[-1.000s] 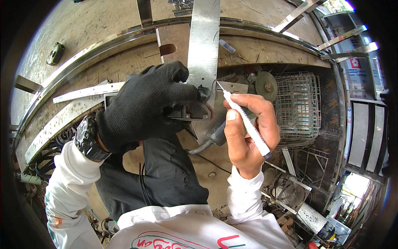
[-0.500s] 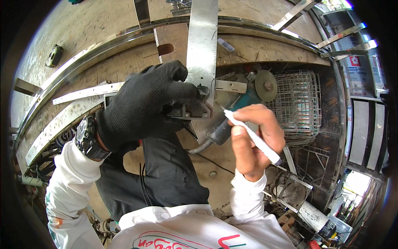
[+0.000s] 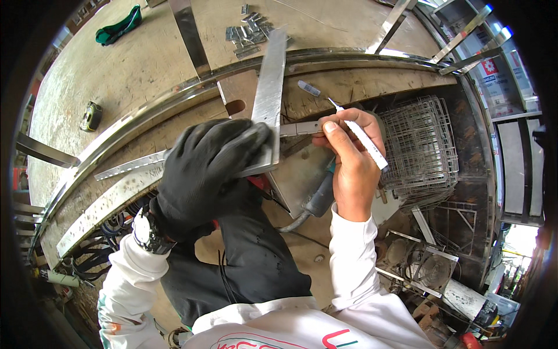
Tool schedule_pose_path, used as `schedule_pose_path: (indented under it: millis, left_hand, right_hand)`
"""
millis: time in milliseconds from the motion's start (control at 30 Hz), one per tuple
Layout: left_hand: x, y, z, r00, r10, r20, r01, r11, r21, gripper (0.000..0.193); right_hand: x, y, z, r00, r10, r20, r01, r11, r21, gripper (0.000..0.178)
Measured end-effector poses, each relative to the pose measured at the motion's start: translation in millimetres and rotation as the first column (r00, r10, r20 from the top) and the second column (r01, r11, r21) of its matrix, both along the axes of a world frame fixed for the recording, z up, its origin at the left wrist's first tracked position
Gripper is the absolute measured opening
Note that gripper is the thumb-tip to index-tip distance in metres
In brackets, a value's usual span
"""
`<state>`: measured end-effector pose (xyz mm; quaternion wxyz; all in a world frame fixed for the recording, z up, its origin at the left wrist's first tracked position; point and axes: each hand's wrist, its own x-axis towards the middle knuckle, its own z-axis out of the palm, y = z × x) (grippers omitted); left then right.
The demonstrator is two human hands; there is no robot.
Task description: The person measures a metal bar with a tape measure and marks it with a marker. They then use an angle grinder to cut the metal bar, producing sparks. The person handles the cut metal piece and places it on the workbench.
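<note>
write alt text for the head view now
A person's gloved left grip holds a metal square while the bare right grip holds a white pen and seems to touch a metal strip. Wire mesh stands farther right.

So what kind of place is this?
It looks like a metalworking workshop, probably. The gloved left hand holds a metal square, a heap of small metal pieces lies farther off, and there is a tape measure too.

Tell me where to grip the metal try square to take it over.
Probably pinch the try square across its upper blade, coming from the right: that long flat stretch extends uncovered beyond the gloved left hand, which grips the lower end.
</note>
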<state>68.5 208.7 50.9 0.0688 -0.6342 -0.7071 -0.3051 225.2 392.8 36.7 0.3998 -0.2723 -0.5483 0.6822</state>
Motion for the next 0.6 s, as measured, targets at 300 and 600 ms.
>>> schedule_pose_path:
  millis: [300, 600]
  left_hand:
    - [-4, -67, 5, 0.874, 0.29, 0.39, -0.431, 0.833, 0.346, 0.032]
    - [-21, -260, -40, 0.652, 0.667, 0.36, -0.758, 0.558, 0.337, 0.049]
  right_hand:
    - [-41, 29, -27, 0.995, -0.018, -0.098, 0.005, 0.991, -0.13, 0.024]
    - [-50, 91, -90, 0.974, -0.176, 0.145, 0.025, 0.713, 0.701, 0.028]
